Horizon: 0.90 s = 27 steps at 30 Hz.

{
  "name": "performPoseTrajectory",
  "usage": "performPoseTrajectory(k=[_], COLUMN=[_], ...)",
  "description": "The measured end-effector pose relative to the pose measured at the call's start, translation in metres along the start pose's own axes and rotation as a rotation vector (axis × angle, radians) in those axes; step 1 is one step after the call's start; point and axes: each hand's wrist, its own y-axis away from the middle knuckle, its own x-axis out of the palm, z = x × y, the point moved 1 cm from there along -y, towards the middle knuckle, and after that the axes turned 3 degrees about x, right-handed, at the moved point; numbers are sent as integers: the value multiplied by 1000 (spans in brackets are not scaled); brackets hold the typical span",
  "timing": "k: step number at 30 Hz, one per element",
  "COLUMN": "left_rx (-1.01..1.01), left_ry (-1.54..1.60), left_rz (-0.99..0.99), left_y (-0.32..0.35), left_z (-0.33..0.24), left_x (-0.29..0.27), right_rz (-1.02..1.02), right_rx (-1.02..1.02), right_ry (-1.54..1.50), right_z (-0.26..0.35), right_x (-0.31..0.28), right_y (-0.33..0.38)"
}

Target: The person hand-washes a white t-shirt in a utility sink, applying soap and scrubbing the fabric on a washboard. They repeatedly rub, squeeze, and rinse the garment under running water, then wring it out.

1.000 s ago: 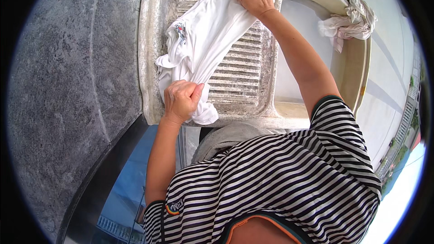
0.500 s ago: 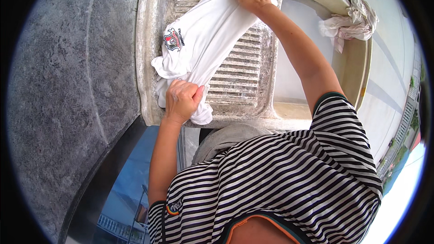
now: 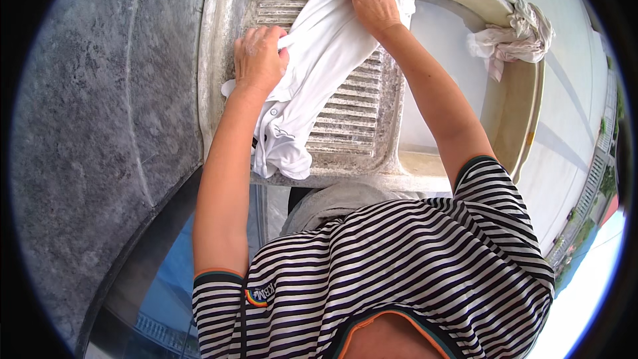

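Moved left hand (image 3: 259, 58) up from front edge of washboard (image 3: 349, 119), pinching white shirt (image 3: 325, 40), baring a button (image 3: 273, 112); cannot tell grip of right hand (image 3: 373, 6).

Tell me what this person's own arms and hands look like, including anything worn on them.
The left hand and right hand are ordinary human ones, without gloves. Both forearms are bare, with no watch visible. The striped dark-and-white shirt has short sleeves: the left sleeve ends in a dark band with an orange edge, the right sleeve in a dark green band.
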Motion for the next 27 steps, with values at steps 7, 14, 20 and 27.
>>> performPoseTrajectory(k=[7, 14, 20, 27], left_rx=[381, 337, 221, 14], left_ry=[186, 228, 411, 423], left_rz=[86, 156, 83, 5], left_y=[89, 144, 141, 138], left_z=[-87, -81, -65, -64], left_x=[-26, -14, -41, -48], right_rz=[160, -195, 49, 255], right_rx=[677, -350, 113, 517], right_ry=[-1190, -710, -64, -257], right_z=[-2, 121, -68, -45], right_x=[-33, -68, -1, -19], right_y=[37, 127, 20, 68])
